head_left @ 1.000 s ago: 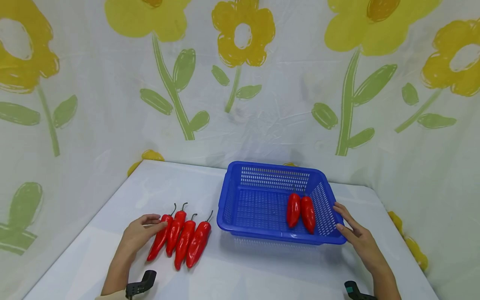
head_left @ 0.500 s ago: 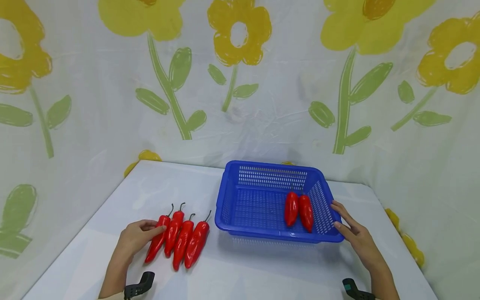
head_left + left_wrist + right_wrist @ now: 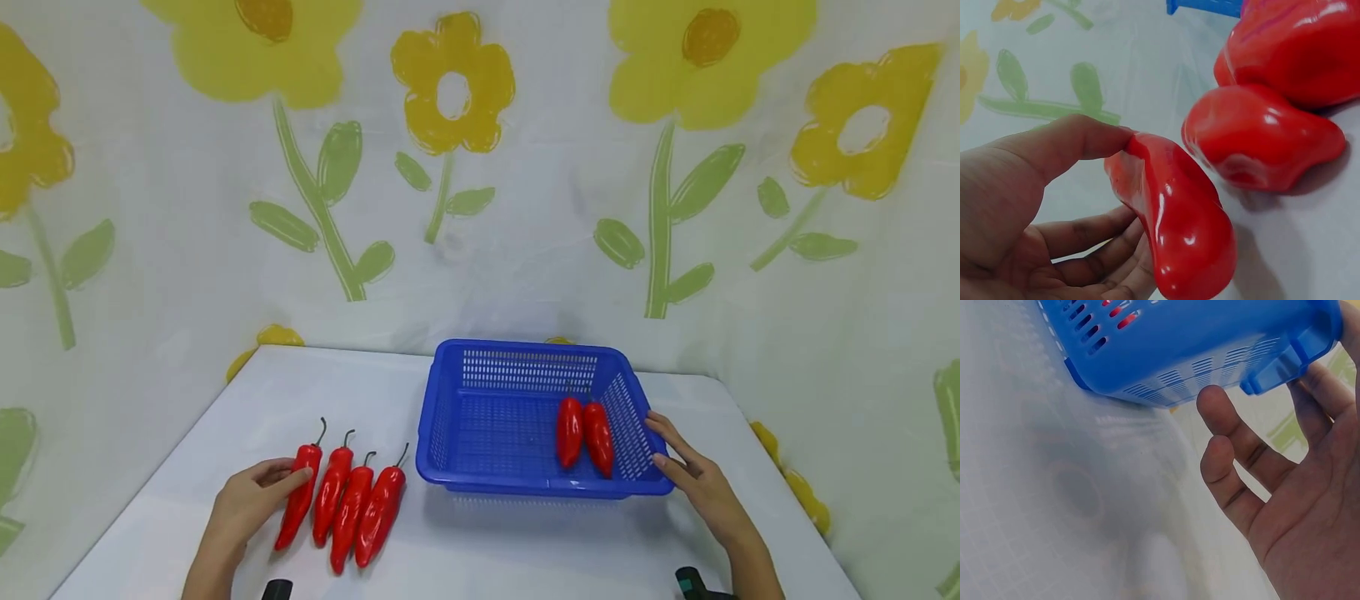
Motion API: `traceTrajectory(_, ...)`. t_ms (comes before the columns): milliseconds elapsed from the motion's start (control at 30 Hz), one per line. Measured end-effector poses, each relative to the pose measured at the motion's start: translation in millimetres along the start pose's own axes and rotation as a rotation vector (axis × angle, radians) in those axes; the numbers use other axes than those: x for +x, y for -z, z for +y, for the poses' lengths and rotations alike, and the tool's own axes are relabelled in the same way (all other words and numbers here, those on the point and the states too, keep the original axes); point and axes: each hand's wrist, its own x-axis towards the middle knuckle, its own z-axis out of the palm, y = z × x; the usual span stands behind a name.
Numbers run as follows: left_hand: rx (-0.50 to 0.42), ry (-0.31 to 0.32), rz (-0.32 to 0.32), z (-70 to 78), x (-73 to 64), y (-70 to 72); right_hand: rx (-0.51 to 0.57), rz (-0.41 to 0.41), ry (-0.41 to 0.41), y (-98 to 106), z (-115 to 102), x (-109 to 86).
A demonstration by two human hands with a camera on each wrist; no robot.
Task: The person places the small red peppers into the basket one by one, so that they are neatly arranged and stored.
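Observation:
My left hand (image 3: pixel 247 504) pinches the leftmost red chili pepper (image 3: pixel 298 497) between thumb and fingers. In the left wrist view that pepper (image 3: pixel 1182 219) is close up, its rounded tip toward the camera and the thumb pressed on its upper end. Three more red chili peppers (image 3: pixel 348 521) lie side by side just right of it, stems pointing away. My right hand (image 3: pixel 708 492) touches the right rim of a blue plastic basket (image 3: pixel 517 485) with spread fingers. In the right wrist view two fingers (image 3: pixel 1216 465) hang below the basket's rim, loosely bent.
Two red chili peppers (image 3: pixel 585 437) lie at the right side inside the basket. The white table (image 3: pixel 480 558) ends against a cloth backdrop (image 3: pixel 540 275) printed with yellow flowers. Dark wrist-worn devices (image 3: pixel 693 583) show at the bottom edge.
The left thumb and fingers have closed on the leftmost pepper, which has shifted slightly up and away from its neighbour. The head view has turned a little. My right hand stays at the basket.

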Motion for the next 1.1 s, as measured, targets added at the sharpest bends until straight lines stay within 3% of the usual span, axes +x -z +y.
traceTrajectory(267, -0.064, -0.022, -0.014, 12.4, -4.5, 0.3, 0.006, 0.002, -0.009, -3.7, -0.9, 1.2)
traceTrajectory(467, -0.173, -0.053, -0.055, 28.6, -9.1, -0.5, 0.004, -0.005, 0.007, -6.1, 1.2, 2.8)
traceTrajectory(633, -0.321, -0.134, -0.124, 48.7, -7.9, -6.1, -0.004, 0.01, -0.012, -5.2, 1.2, 1.6)
traceTrajectory(767, -0.423, -0.16, -0.199, 67.5, -6.3, -13.1, 0.011, 0.003, -0.007, -5.0, 0.8, -0.3)
traceTrajectory(1100, -0.462, -0.186, -0.253, 122.1, -3.2, -33.5, 0.011, 0.0, -0.002, -3.7, 0.8, 3.3)
